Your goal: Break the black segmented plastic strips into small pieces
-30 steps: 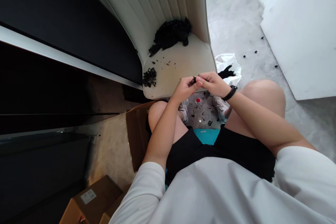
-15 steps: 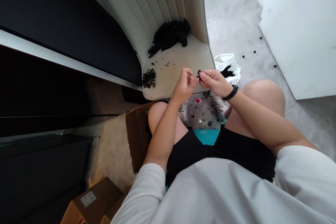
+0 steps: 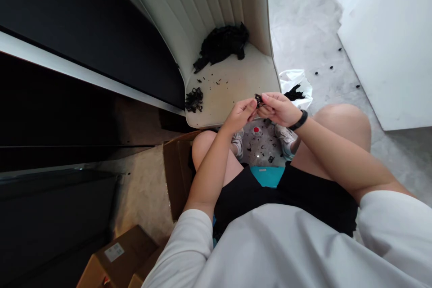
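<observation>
Between my hands is a small dark curly piece (image 3: 258,100), too small to name exactly. My right hand (image 3: 281,109) pinches it, with a black band (image 3: 299,119) on the wrist. My left hand (image 3: 240,115) is closed, thumb and fingers pressed together at the piece's left edge. Beyond the hands, a pale padded chair (image 3: 232,85) carries a large crumpled black heap (image 3: 222,45) against its back. A smaller clump of dark curly pieces (image 3: 194,100) lies at the seat's left front corner, and dark crumbs are scattered over the seat.
A white plastic bag (image 3: 306,84) with black pieces inside stands right of the chair. Dark scraps and a red-and-white round object (image 3: 256,131) lie on the floor between my shoes. Cardboard boxes (image 3: 128,247) stand at lower left; a white panel (image 3: 391,49) is at right.
My left hand has closed and come up against the dark piece in my right hand. Half a second ago its fingers were apart from it. The view has shifted slightly.
</observation>
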Action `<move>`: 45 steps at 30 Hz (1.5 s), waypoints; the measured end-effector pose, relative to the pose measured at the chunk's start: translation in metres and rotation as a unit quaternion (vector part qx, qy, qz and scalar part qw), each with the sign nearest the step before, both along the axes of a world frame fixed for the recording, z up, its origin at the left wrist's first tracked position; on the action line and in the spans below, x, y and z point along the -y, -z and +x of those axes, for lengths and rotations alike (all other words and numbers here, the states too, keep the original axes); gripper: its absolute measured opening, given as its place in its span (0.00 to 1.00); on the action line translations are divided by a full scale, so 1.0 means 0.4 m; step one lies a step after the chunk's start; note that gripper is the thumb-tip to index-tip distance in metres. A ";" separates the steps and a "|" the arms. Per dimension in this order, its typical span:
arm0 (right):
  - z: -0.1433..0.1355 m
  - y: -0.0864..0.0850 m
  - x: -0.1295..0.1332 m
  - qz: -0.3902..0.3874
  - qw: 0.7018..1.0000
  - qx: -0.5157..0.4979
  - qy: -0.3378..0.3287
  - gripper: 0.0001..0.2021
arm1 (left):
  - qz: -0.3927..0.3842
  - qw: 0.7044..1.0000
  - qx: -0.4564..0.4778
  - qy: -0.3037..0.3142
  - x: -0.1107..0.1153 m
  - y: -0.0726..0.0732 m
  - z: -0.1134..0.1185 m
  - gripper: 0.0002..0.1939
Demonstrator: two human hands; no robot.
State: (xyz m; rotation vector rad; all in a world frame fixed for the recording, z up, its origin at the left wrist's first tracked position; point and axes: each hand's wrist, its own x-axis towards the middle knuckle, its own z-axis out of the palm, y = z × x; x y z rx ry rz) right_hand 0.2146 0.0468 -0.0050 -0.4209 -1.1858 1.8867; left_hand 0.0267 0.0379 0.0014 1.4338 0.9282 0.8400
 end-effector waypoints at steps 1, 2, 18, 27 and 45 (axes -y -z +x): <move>0.001 0.000 0.003 -0.017 0.998 -0.044 -0.040 0.31 | -0.041 0.998 0.036 0.019 0.004 -0.004 -0.002 0.41; 0.000 -0.001 0.009 -0.029 0.992 -0.087 -0.084 0.31 | -0.075 0.994 0.066 0.035 0.010 -0.007 -0.004 0.42; 0.046 -0.073 0.055 0.033 0.938 -0.200 -0.280 0.23 | -0.170 0.928 0.049 0.327 0.037 -0.019 -0.067 0.47; 0.117 -0.042 -0.031 0.081 0.989 0.023 0.122 0.25 | -0.028 0.988 -0.010 0.151 -0.004 -0.054 -0.109 0.38; 0.022 -0.043 0.001 0.184 0.924 0.308 0.128 0.21 | 0.287 0.905 -0.309 0.055 -0.002 -0.043 -0.073 0.22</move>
